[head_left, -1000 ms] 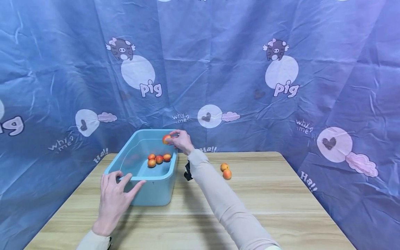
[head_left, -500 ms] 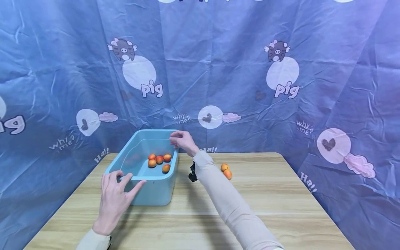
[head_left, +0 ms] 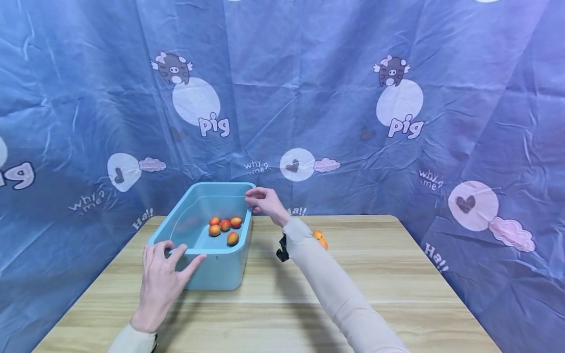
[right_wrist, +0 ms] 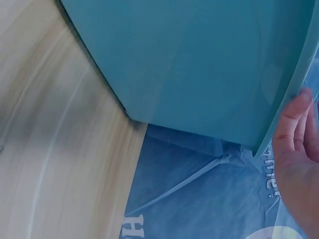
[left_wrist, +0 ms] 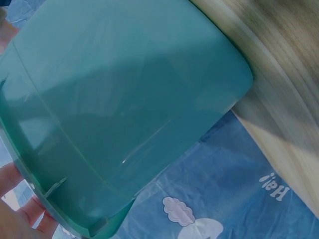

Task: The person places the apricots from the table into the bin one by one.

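Observation:
A light blue plastic bin (head_left: 220, 270) stands on the left part of the table. Inside it, several orange-red apricots (head_left: 225, 225) lie on the bottom, one of them (head_left: 232, 239) apart from the group toward the near right corner. My left hand (head_left: 160, 282) holds the bin's near left rim, fingers over the edge and thumb along the front wall; the left wrist view shows its fingers (left_wrist: 31, 211) at that rim. At the far right rim, my right hand (head_left: 267, 202) hovers with bent, relaxed fingers and nothing between them. In the right wrist view its fingertips (right_wrist: 302, 99) overlap the rim.
Two more apricots (head_left: 321, 239) lie on the wooden table (head_left: 397, 284) right of the bin, partly hidden behind the right sleeve (head_left: 326, 274). A blue printed curtain (head_left: 295, 108) hangs behind the table and along its sides.
My right hand has let go of an apricot, which dropped into the bin and rolled slightly left. The hand has since drawn back to the right. My left hand has stayed put.

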A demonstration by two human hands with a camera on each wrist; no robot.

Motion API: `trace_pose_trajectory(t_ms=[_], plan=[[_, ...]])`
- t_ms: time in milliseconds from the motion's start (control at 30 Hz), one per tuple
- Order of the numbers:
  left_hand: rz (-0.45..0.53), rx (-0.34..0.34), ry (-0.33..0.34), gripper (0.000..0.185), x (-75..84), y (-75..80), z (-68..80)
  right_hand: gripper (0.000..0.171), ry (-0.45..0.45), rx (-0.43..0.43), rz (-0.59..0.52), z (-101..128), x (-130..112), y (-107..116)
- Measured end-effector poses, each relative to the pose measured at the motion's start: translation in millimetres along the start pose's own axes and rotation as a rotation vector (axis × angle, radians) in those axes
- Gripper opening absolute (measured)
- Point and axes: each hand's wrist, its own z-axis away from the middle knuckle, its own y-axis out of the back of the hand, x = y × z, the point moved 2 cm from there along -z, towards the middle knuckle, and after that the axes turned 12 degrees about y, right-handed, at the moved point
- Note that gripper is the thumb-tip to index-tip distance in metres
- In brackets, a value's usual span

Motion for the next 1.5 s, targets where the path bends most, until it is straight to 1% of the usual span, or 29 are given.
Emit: trace_pose_trajectory(t_ms=[167, 367, 533, 633, 767, 967, 1200, 1367, 1500], plan=[[0.007, 0.002, 0.006, 0.070, 0.9, -0.8, 2.2, 0.029, 0.014, -0.051, -0.009, 10, 5, 9], [0.011, 0.022, 0.000, 0.073, 0.9, -1.8, 2.2, 0.032, 0.018, -0.065, -0.027, 22, 9, 22], [0.002, -0.008, 0.002, 0.069, 2.3, -0.6, 1.1, 0.032, 0.011, -0.079, -0.049, 31, 14, 34], [-0.005, -0.019, 0.006, 0.069, 2.9, 0.3, 1.0, 0.030, 0.001, -0.083, -0.037, 36, 19, 41], [-0.004, -0.005, 0.002, 0.072, 2.4, -0.3, 1.2, 0.029, -0.013, -0.080, -0.013, 45, 24, 49], [0.002, 0.027, -0.001, 0.075, 1.4, -1.5, 2.3, 0.031, -0.011, -0.087, -0.006, 60, 34, 62], [0.011, 0.028, 0.004, 0.074, 0.7, -1.7, 3.2, 0.037, -0.007, -0.064, 0.005, 76, 42, 83], [0.008, 0.029, 0.004, 0.074, 0.2, -1.6, 2.4, 0.040, -0.046, -0.030, 0.003, 84, 46, 99], [0.001, 0.020, 0.010, 0.073, 0.3, -0.6, 2.7, 0.037, -0.084, -0.010, 0.020, 91, 48, 110]])
